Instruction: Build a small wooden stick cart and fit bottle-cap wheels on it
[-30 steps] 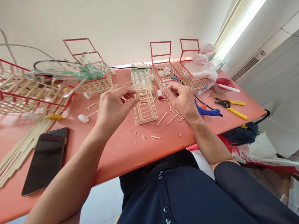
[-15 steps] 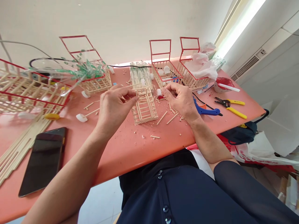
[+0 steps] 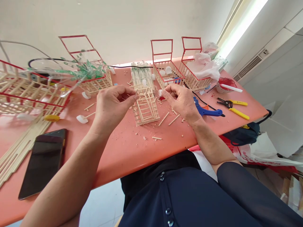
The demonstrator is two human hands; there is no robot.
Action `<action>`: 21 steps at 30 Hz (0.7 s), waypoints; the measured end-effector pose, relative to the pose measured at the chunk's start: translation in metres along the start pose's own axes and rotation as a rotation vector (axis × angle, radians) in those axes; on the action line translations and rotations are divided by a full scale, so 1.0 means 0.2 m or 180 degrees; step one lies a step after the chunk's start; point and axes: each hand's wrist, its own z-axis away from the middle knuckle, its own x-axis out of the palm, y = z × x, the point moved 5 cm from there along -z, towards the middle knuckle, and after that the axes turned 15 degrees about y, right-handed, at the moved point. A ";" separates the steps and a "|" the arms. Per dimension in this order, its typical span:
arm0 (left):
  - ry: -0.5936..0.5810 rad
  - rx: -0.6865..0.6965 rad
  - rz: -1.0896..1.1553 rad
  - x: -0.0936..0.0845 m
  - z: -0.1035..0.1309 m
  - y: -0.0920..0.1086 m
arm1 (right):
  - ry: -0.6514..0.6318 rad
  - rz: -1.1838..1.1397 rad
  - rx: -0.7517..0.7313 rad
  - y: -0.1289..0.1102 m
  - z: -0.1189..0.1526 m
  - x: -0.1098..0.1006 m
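In the middle of the table lies a small frame of thin wooden sticks (image 3: 147, 121), built like a cart body. Beside its upper left corner, my left hand (image 3: 113, 107) is closed in a pinch; what sits between thumb and fingertips is too small to make out. To the right of the frame, my right hand (image 3: 181, 101) grips a white plastic cap (image 3: 160, 92) between thumb and forefinger. A white cap on a stick (image 3: 82, 119) lies left of my left hand. Short cut stick pieces (image 3: 164, 119) are scattered near the frame.
Red-edged stick carts stand behind, one holding white caps (image 3: 168, 70), another a white plastic bag (image 3: 205, 67). A blue glue gun (image 3: 208, 111), yellow-handled pliers (image 3: 238, 114) and a cup of red paint (image 3: 226, 85) lie right. A phone (image 3: 44, 165) and long sticks (image 3: 17, 154) lie left.
My left hand has shifted slightly left, a little away from the stick frame. My right hand still grips the white cap in almost the same place.
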 end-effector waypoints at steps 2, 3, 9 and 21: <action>-0.0057 -0.0095 0.0026 0.00 0.00 0.00 | -0.0005 -0.0039 -0.0025 0.00 0.00 0.00; -0.0092 -0.0114 0.0045 0.00 0.00 0.00 | -0.0002 -0.0065 -0.0041 0.00 0.00 0.00; -0.0204 -0.0245 0.0287 0.01 0.00 0.00 | 0.0019 -0.0039 0.0012 0.00 0.00 0.00; 0.0042 -0.0591 0.0690 -0.04 -0.03 0.04 | 0.0032 -0.0250 0.0027 0.01 -0.01 -0.04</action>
